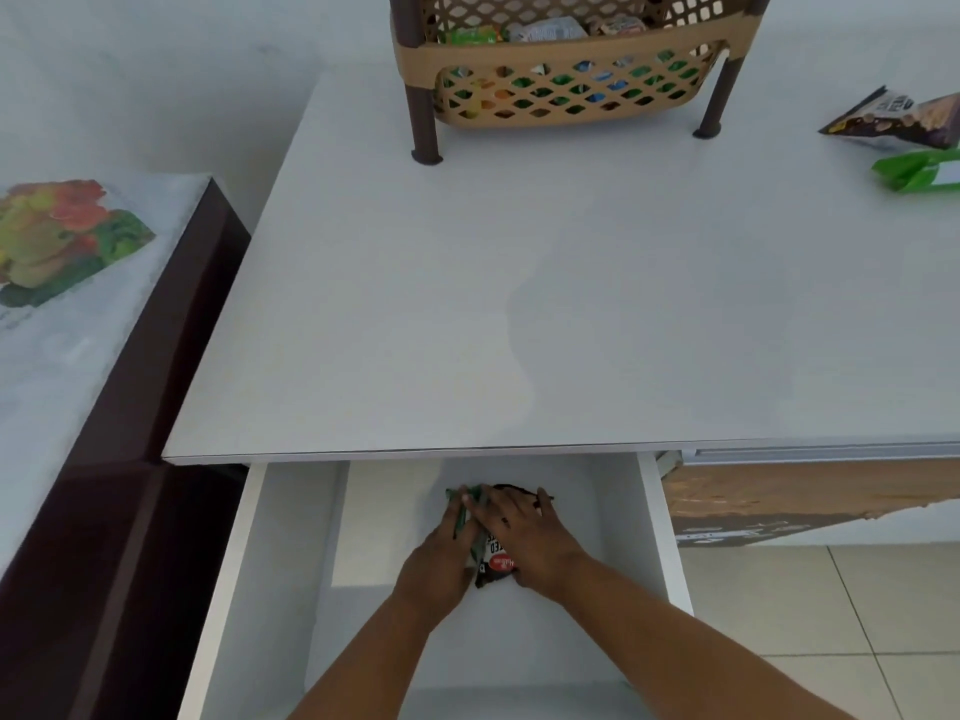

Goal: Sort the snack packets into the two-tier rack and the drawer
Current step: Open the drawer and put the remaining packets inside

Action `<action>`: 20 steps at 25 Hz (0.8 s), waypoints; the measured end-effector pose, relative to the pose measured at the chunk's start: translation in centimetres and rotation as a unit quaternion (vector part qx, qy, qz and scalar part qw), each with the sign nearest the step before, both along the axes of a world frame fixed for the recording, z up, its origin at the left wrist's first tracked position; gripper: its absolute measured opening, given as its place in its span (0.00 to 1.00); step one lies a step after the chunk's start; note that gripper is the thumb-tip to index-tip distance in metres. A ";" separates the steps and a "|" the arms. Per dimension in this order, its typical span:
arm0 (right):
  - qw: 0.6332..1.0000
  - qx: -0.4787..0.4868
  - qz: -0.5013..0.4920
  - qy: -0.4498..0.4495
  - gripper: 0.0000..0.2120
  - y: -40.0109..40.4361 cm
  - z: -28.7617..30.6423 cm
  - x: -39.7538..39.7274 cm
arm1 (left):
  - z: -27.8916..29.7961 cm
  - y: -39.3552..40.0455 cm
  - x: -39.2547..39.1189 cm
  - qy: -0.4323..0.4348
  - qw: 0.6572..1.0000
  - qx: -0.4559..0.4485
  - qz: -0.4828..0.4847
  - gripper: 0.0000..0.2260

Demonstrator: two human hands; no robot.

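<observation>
The white drawer (291, 553) under the table front stands pulled out. Inside it both hands rest on snack packets. My left hand (439, 561) grips a green packet (458, 504) at its left side. My right hand (530, 537) lies flat over a dark packet (496, 563) with a red and white label. At the table's back stands the tan two-tier rack (561, 59) on brown legs, its baskets holding several packets. A dark purple packet (893, 119) and a green packet (919, 171) lie on the table at the far right.
The white table (467, 304) spreads between drawer and rack. On the left is a dark brown cabinet (171, 324) with a cloth printed with vegetables (57, 236). A cardboard box (810, 491) sits under the table at right, above a tiled floor.
</observation>
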State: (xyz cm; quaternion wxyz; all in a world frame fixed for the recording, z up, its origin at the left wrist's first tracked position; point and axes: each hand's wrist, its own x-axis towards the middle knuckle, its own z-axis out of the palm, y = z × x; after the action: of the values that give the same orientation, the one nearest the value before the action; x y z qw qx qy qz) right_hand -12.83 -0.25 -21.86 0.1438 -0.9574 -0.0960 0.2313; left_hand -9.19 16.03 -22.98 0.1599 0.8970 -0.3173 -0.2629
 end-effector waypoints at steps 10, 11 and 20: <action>0.999 0.010 -0.046 0.000 0.50 0.4 2.2 -0.5 | 3.3 -1.4 -0.6 -0.030 0.997 0.072 0.004 0.39; 0.998 0.021 -0.061 -0.008 0.49 0.5 2.8 -0.7 | 3.9 -1.8 -0.8 -0.035 0.997 0.065 0.009 0.39; 0.982 0.097 -0.093 -0.133 0.40 -2.2 12.4 -4.8 | 12.4 -5.0 -4.5 -0.112 0.983 -0.147 0.006 0.30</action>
State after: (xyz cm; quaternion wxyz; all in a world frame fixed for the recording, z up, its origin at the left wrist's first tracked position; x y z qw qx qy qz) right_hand -17.67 -2.48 -9.46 0.2425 -0.9659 -0.0471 0.0774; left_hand -13.68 11.08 -10.61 0.2552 0.8895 -0.3627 -0.1100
